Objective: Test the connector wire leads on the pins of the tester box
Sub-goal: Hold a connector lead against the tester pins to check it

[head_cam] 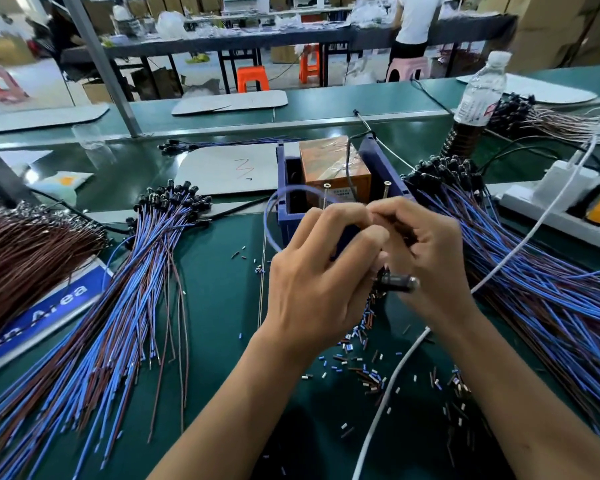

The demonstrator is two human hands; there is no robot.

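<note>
Holding both hands together just in front of the tester box (pixel 336 171), you've got your left hand (pixel 312 282) curled, fingertips pinching near the wire leads at approx the box's front edge. Your right hand (pixel 430 258) is curled too, fingers pinched vs the left's, w/ a dark connector (pixel 397 281) tucked under the palm. A blue wire (pixel 274 216) loops up and left from the pinch, arcing over the box's front-left corner. Can't tell exactly which lead each fingertip grips; the fingers hide it.

The box is an orange block in a blue frame, w/ two screw pins (pixel 326 195) standing upright at its front, just behind your fingers. Can't tell if any lead touches a pin.

Left of you: a fanned pile of blue/brown wires (pixel 118 323) on the green table (pixel 222 306). Right: another wire bundle (pixel 551 289), near a white power strip (pixel 561 206). Cut insulation bits (pixel 357 358) lie scattered under your wrists. A white cable (pixel 388 393) runs beneath the right forearm. Water bottle (pixel 480 88) stands at back right.
</note>
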